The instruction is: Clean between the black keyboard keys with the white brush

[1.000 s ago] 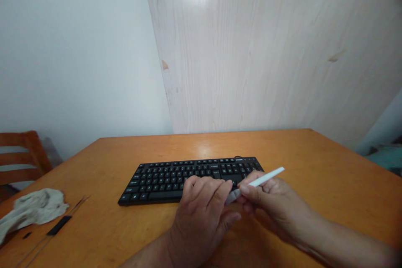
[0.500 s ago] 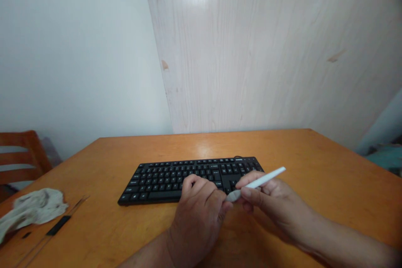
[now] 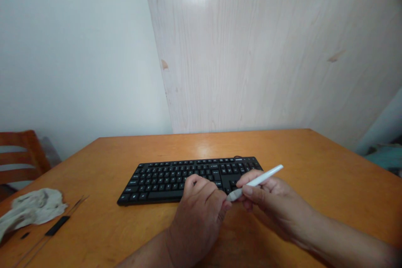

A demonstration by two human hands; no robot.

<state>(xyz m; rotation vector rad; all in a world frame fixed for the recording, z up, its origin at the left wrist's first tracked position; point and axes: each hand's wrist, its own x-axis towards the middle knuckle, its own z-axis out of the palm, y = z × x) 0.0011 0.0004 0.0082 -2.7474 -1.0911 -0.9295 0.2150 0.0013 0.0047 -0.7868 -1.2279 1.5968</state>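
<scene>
A slim white pen-shaped tool with a grey end slants between my hands, its white end pointing up and to the right. My right hand pinches it around the middle with thumb and fingers. Closed at the grey end is my left hand, its thumb and forefinger meeting at the tip; the very tip is hidden there. Under and behind both hands lies a black keyboard, its lower right part covered by them.
On the wooden table, a crumpled whitish cloth lies at the left. Beside it are a black piece with thin wires or rods and a small black bit. A wooden chair stands beyond the left edge; a wall rises behind.
My left fingers have curled in and the thumb has closed at the grey end, which now shows more. Over the last half second the tool has shifted slightly left.
</scene>
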